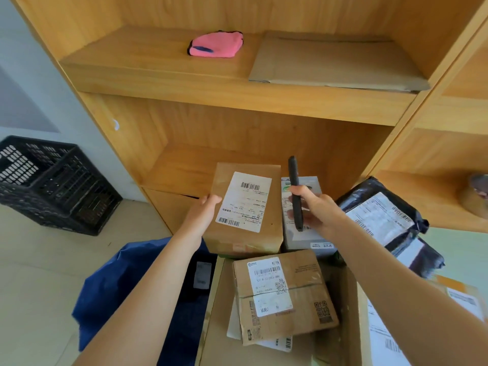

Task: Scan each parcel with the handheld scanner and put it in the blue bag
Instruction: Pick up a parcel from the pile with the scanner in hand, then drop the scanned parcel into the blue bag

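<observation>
I had my left hand [204, 208] gripping the brown cardboard parcel with a white barcode label [244, 207], fingers wrapped behind its left edge. My right hand [314, 207] held the slim black handheld scanner [295, 192], fingers curled tight round it, just right of that parcel. Below my left fingers the blue fabric bag [118, 281] lay open on the floor, a dark labelled packet [199, 276] inside. Below my right fingers, the open cardboard carton [219, 313] held a taped brown box [285, 294].

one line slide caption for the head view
Left hand holds a labelled box while right hand grips the scanner, blue bag below.
</observation>
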The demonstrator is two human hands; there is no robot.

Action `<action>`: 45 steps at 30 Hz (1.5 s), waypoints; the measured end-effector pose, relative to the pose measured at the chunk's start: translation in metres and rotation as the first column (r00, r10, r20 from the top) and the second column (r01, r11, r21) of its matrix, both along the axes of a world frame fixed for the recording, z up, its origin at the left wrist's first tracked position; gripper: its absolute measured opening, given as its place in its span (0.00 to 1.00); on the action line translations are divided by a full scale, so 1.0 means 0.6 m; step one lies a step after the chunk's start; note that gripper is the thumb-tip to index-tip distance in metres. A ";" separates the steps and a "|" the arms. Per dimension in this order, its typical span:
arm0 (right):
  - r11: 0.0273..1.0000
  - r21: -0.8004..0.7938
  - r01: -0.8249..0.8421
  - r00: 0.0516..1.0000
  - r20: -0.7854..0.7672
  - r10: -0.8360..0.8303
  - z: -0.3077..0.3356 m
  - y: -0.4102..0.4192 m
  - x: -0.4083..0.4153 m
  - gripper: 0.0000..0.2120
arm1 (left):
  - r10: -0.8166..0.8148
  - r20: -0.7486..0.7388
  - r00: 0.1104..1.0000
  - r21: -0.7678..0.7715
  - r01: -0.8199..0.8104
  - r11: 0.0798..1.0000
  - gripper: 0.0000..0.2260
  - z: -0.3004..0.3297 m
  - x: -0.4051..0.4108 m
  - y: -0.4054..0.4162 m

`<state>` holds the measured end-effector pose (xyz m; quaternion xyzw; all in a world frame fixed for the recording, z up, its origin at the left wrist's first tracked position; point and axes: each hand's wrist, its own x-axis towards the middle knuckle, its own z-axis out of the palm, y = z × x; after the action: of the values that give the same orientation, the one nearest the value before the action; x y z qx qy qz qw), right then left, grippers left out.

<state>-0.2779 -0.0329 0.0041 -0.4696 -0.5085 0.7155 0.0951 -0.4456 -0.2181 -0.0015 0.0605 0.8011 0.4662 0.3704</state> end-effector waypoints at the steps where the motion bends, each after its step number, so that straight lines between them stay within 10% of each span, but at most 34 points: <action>1: 0.998 -0.031 0.050 0.999 -0.020 -0.050 -0.005 -0.008 -0.005 0.19 | -0.018 -0.006 1.000 0.010 0.018 1.000 0.16 0.000 -0.001 -0.001; 16: 0.999 -0.035 -0.016 0.993 -0.118 0.011 -0.009 -0.173 -0.208 0.24 | 0.228 -0.138 0.964 0.176 -0.202 0.963 0.14 0.007 -0.147 -0.192; 22: 0.975 -0.083 -0.208 0.977 -0.073 0.203 -0.071 -0.304 -0.292 0.09 | 0.392 -0.094 0.915 0.079 -0.385 0.919 0.12 -0.056 -0.179 -0.340; 33: 0.944 -0.220 -0.245 0.934 0.209 0.291 -0.326 -0.437 -0.317 0.12 | 0.431 -0.029 0.902 -0.183 -0.429 0.885 0.17 -0.301 -0.187 -0.435; 40: 0.921 -0.285 -0.265 0.843 0.396 0.365 -0.493 -0.451 -0.332 0.47 | 0.388 0.079 0.918 -0.375 -0.334 0.865 0.12 -0.482 -0.183 -0.461; 45: 0.923 -0.328 -0.202 0.813 0.469 0.345 -0.562 -0.450 -0.343 0.46 | 0.370 0.116 0.922 -0.399 -0.298 0.867 0.19 -0.576 -0.185 -0.460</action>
<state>-0.4839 -0.3030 -0.3331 -0.5741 -0.4783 0.6294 -0.2132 -0.5566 -0.4943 -0.3470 -0.1956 0.8345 0.3660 0.3625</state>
